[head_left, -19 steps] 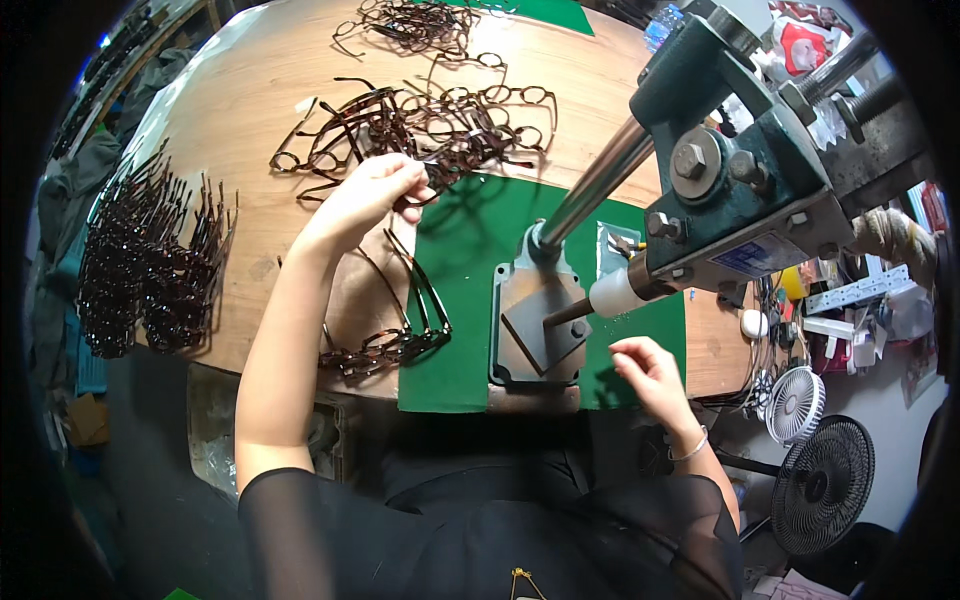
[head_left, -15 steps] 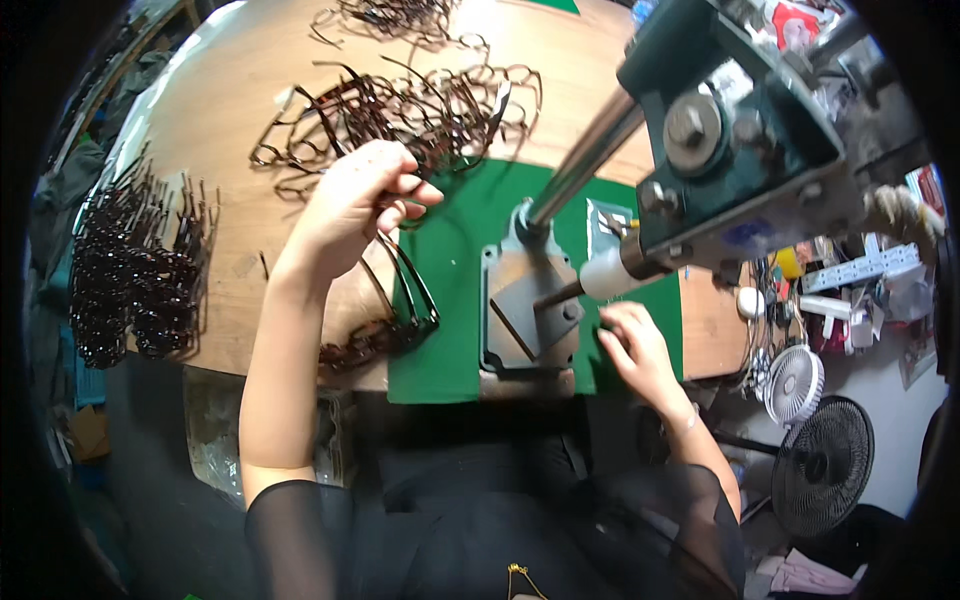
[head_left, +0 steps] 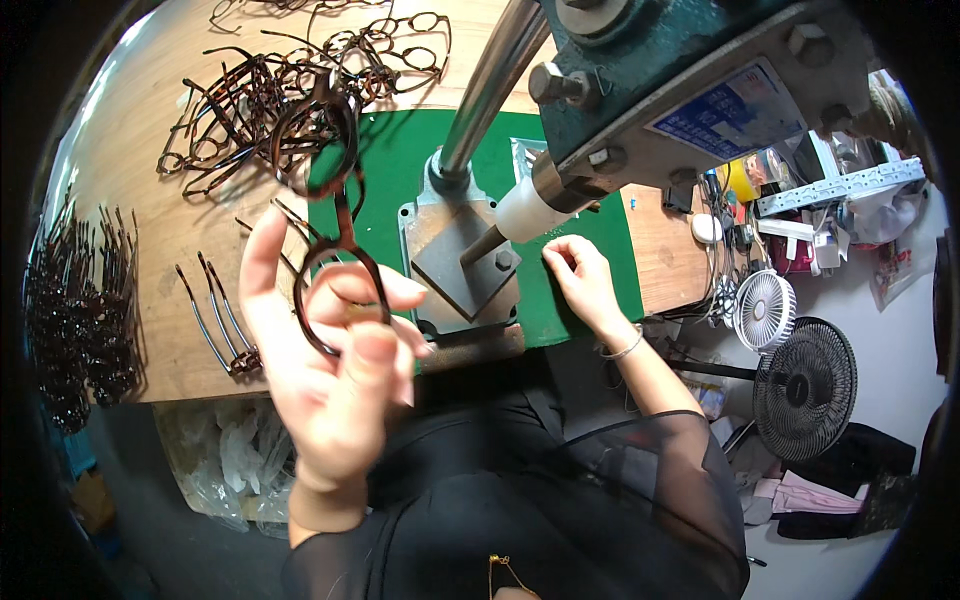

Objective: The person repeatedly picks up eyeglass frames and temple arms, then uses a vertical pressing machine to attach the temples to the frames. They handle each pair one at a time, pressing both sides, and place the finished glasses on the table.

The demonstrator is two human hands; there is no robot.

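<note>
Sticker: blue-and-white rectangular label (head_left: 728,110) on the grey metal face (head_left: 832,85) of the green press (head_left: 690,40) head, sits tilted in view.
Sticker print: rows of small light characters on blue field, too small to read reliably.
Rest of bench: nothing legible.

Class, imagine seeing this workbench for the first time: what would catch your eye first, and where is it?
Probably the brown glasses frame held up in the left hand, looming large left of centre. Next comes the bulky green machine at upper right. Then the eye may drift to the tangled pile of frames at upper left.
</note>
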